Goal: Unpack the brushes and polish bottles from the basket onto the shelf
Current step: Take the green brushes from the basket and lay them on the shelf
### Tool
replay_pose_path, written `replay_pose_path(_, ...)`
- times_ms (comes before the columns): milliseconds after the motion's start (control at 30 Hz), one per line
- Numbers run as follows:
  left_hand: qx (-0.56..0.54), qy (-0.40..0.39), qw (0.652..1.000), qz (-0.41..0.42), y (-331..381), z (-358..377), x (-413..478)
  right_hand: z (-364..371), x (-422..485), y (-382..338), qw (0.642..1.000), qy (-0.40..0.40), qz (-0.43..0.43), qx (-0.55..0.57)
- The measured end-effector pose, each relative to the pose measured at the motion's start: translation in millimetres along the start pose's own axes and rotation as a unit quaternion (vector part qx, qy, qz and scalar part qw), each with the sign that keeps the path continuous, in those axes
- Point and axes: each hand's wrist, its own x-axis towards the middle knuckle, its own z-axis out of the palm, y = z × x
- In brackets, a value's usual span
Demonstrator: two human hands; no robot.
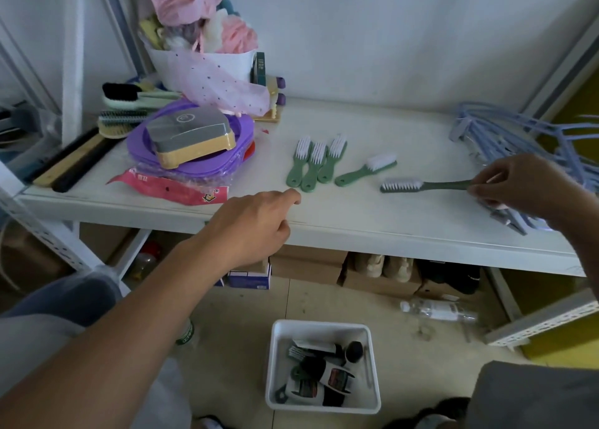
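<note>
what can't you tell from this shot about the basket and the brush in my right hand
Head view:
Basket: how many polish bottles remain; they overlap, dark and small.
Their labels: too small to read.
Long green brush: handle end hidden in the right hand grip.
Blue hangers: partly behind that hand, cut off by the right edge.

Dim, flat indoor light with a bluish cast; no clear source. White shelf [372, 227] surface brightest, soft shadows only, no glare. Wide-angle bending of shelf posts at the edges. Left forearm near the lens soft; floor and under-shelf area murky, slightly smeared. Fine detail mushy throughout.
</note>
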Motion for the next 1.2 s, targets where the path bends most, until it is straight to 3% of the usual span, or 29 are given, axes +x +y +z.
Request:
replay_pose_path(367, -0.006, 0.03, 0.999, 0.015, 3.1, 3.2, -11.6, 59.7, 8.9, -33.6, 0.989, -0.104, -0.006, -0.109)
replay_pose_path(667, -0.023, 0.021, 0.999, 0.021, 4.6, 5.8, -10.3, 56.3, 26.0, -13.4, 0.965, -0.068, 0.007, -0.255)
replay_pose_path(1200, -0.02, 0.001, 1.0, 0.021, 4.2, 8.5, -13.6, 109.9, 34.7, -81.1, 0.984, 0.002, -0.1, -0.146)
